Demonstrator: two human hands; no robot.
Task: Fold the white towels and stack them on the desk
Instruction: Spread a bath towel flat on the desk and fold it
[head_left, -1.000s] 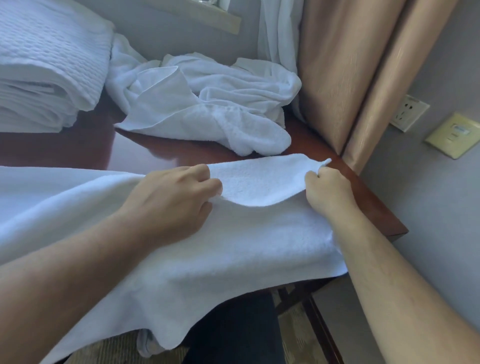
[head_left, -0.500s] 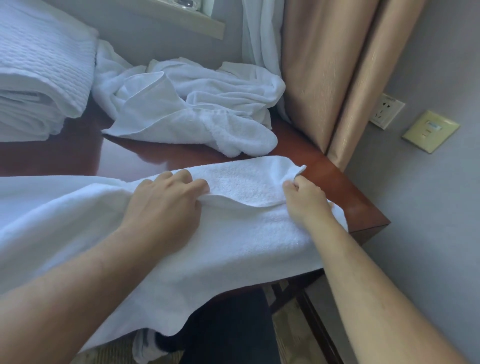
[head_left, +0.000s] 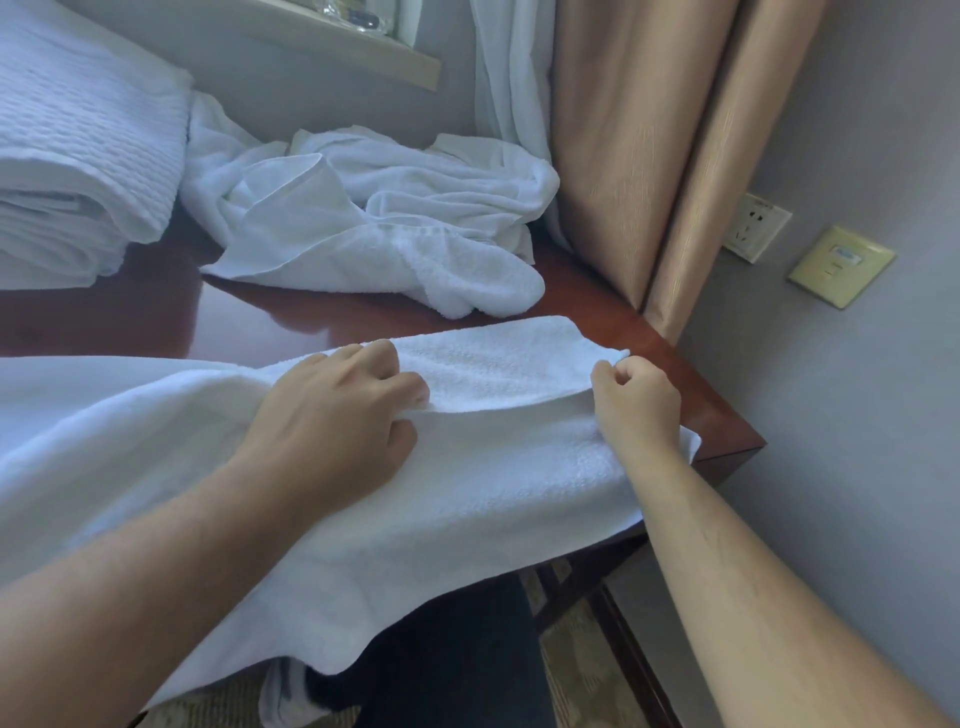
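Head view, items as seen:

1. White terry towel (head_left: 493, 467): lying spread across the near part of the worktop (head_left: 675, 364), its near edge hanging over the front. An upper layer is lying doubled over along the far side.
2. Left hand (head_left: 343, 415): curling its fingers and pinching the edge of that upper layer near the middle of the towel.
3. Right hand (head_left: 636, 400): closing in a fist around the right corner of the same layer, close to the worktop's right edge.
4. Heap of unfolded white towels (head_left: 395, 228): sitting crumpled at the back of the worktop, apart from the spread towel, with bare reddish-brown wood showing between them.
5. Stack of folded white linen (head_left: 78, 171): sitting at the far left, its top piece showing a ribbed weave, touching the heap.
6. Beige curtain (head_left: 649, 156) and white sheer curtain (head_left: 509, 78): hanging behind the right rear corner.
7. Wall socket (head_left: 756, 226) and cream switch plate (head_left: 841, 265): sitting on the grey wall at right; any marking on them is too small to read.
8. Shelf (head_left: 363, 52): running along the back wall, carrying indistinct clear items.
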